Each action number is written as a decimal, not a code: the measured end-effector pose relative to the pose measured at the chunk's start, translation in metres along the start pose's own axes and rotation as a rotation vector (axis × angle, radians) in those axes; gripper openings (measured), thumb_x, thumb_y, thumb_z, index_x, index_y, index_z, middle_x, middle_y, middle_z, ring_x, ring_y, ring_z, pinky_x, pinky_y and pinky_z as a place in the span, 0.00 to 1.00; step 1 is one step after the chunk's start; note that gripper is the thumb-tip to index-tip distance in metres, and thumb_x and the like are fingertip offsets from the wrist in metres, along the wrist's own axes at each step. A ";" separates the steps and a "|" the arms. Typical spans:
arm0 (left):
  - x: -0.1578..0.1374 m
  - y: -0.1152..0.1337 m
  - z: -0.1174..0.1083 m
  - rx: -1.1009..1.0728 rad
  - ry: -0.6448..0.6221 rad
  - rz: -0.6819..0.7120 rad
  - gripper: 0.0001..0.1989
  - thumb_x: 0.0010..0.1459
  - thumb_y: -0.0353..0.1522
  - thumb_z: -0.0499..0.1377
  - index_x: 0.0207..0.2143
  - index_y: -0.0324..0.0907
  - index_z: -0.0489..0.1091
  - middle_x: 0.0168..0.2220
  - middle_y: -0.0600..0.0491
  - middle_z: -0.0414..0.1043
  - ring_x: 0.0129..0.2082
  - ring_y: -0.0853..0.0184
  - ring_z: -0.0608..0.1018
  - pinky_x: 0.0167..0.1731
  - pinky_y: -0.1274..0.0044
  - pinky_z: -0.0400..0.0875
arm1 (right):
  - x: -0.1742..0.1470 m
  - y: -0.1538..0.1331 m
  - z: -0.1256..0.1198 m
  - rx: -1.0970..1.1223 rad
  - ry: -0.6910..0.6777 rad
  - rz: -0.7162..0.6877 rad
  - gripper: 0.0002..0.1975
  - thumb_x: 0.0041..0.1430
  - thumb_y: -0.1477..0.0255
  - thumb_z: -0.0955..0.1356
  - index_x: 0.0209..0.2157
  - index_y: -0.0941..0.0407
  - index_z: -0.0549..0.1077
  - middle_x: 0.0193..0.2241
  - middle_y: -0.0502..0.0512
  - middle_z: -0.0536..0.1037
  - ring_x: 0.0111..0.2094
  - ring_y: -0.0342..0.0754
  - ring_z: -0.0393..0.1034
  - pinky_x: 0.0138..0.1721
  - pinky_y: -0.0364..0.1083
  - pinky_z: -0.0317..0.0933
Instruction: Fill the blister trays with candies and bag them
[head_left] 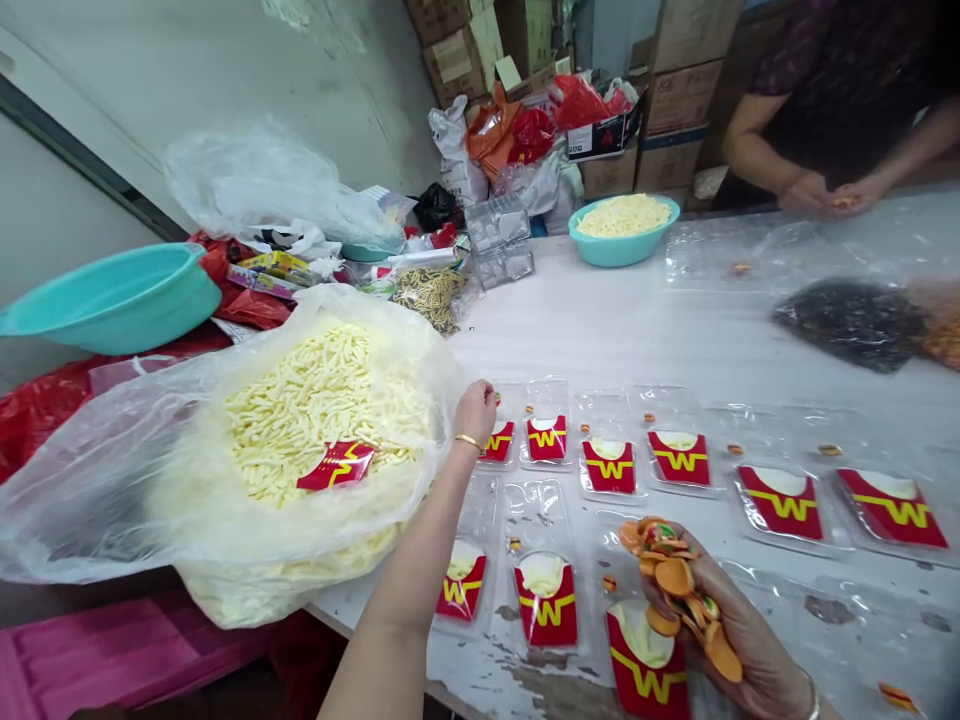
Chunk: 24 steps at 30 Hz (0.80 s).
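Observation:
My right hand [731,625] is cupped around several miniature toy burgers [675,577] with orange buns and coloured fillings. Farther forward, my left hand [475,408] pinches a tiny toy burger [497,398] at its fingertips, over the clear tray at the left end of the back row. Its fingers partly hide the red fries carton [496,443] in that tray. Beside it lies another clear plastic tray with a red fries carton [547,438] and a small burger. Below my right hand, a carton [649,660] with a pale top lies in its tray.
To the left, a large clear bag [187,470] holds pale toy fries [300,400], with a red carton [337,466] on top. A turquoise basin [112,300] stands behind. Another basin [619,250] of fries sits at the back. Across the table, a person's hands [832,195] hold small pieces.

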<state>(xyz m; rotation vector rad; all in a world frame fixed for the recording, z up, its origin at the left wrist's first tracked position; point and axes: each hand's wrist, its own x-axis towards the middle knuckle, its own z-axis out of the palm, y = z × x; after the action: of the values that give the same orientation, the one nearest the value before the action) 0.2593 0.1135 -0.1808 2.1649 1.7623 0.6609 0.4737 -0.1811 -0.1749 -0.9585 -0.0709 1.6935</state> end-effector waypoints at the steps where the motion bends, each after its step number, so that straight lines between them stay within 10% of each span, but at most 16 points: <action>1: 0.006 -0.003 0.003 0.066 -0.025 -0.001 0.05 0.58 0.29 0.52 0.35 0.41 0.67 0.35 0.50 0.73 0.35 0.68 0.74 0.37 0.77 0.65 | 0.002 0.000 -0.002 0.011 0.009 0.002 0.20 0.49 0.64 0.72 0.45 0.47 0.69 0.31 0.50 0.73 0.23 0.43 0.61 0.24 0.43 0.57; 13: 0.016 -0.010 0.015 0.216 -0.142 0.042 0.08 0.59 0.29 0.52 0.35 0.40 0.71 0.41 0.47 0.67 0.40 0.65 0.73 0.44 0.73 0.64 | 0.015 -0.008 0.010 0.023 0.037 -0.001 0.16 0.50 0.67 0.71 0.42 0.49 0.68 0.27 0.49 0.71 0.22 0.42 0.61 0.25 0.42 0.57; 17: -0.018 0.039 -0.007 -0.129 -0.147 0.198 0.10 0.60 0.32 0.52 0.42 0.41 0.70 0.43 0.48 0.69 0.39 0.66 0.73 0.44 0.73 0.66 | 0.021 -0.011 0.018 0.012 -0.001 -0.025 0.15 0.51 0.68 0.70 0.41 0.49 0.68 0.29 0.49 0.73 0.22 0.41 0.61 0.23 0.41 0.56; 21: -0.077 0.103 -0.032 -0.568 -0.619 0.454 0.12 0.59 0.38 0.56 0.42 0.43 0.70 0.39 0.51 0.72 0.40 0.67 0.73 0.42 0.75 0.68 | 0.022 -0.011 0.019 -0.001 -0.050 -0.058 0.12 0.53 0.68 0.69 0.40 0.50 0.68 0.27 0.48 0.71 0.21 0.40 0.59 0.23 0.40 0.54; 24: -0.106 0.128 -0.035 -0.638 -0.748 0.489 0.09 0.58 0.36 0.57 0.38 0.42 0.71 0.37 0.52 0.71 0.38 0.68 0.71 0.41 0.75 0.67 | 0.020 -0.008 0.019 -0.007 -0.073 -0.055 0.10 0.53 0.68 0.69 0.39 0.50 0.68 0.23 0.47 0.69 0.20 0.40 0.59 0.22 0.40 0.52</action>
<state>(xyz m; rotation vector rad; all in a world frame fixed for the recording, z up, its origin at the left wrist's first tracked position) 0.3336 -0.0209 -0.1083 1.9761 0.5494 0.3499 0.4674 -0.1533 -0.1693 -0.8921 -0.1498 1.6781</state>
